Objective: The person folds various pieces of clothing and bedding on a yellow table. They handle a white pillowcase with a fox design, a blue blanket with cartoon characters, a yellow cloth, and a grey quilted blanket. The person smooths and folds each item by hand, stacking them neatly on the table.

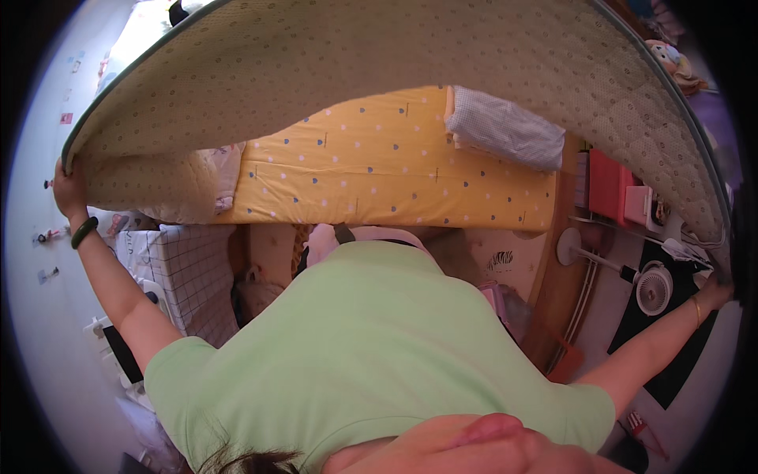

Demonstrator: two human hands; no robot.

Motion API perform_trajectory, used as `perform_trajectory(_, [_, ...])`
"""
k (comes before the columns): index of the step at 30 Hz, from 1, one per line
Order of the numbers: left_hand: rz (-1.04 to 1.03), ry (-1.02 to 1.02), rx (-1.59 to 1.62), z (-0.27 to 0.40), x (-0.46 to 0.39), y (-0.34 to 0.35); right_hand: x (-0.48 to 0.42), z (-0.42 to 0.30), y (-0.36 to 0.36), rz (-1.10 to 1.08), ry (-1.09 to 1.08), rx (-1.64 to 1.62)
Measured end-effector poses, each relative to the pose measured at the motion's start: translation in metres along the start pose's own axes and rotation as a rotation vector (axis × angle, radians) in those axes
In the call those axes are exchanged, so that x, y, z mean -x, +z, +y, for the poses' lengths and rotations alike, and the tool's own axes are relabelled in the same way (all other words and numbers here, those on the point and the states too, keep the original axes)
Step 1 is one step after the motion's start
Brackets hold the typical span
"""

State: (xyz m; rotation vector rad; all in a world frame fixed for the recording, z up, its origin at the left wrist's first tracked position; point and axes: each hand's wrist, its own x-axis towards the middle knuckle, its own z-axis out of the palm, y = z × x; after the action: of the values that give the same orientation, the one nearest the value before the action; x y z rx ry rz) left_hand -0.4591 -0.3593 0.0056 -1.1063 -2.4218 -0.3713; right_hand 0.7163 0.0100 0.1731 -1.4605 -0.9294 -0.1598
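A large beige patterned mattress pad (367,47) with a grey-green bound edge is spread in the air between my two raised hands. At the far left, my left hand (71,189) grips one corner of it. My right hand (713,290), at the far right and partly in shadow, is closed at the opposite corner. Beneath the pad shows a bed with a yellow sheet (379,166) printed with small hearts. A folded checked cloth (506,127) lies on the sheet towards the right, and a pale pillow or cloth (228,178) is at the left end.
A grid-patterned cloth cover (198,278) hangs at the left below the bed. On the right are a wooden bed board (548,284), a white fan (653,288), a red box (609,183) and a doll (669,56). The wall (35,237) runs close by my left hand.
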Motion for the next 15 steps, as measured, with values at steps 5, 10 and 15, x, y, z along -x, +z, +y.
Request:
perform_trajectory(5, [0.052,-0.265,0.005,-0.062,0.063,0.037,0.022,0.156,-0.014,-0.164,0.082,0.399])
perform_trajectory(10, [0.057,-0.497,0.239,-0.063,0.122,0.103,0.147,0.299,0.021,-0.544,-0.014,0.941])
perform_trajectory(15, [0.004,-0.62,0.253,-0.039,0.198,0.172,0.176,0.369,0.056,-0.323,0.007,0.414])
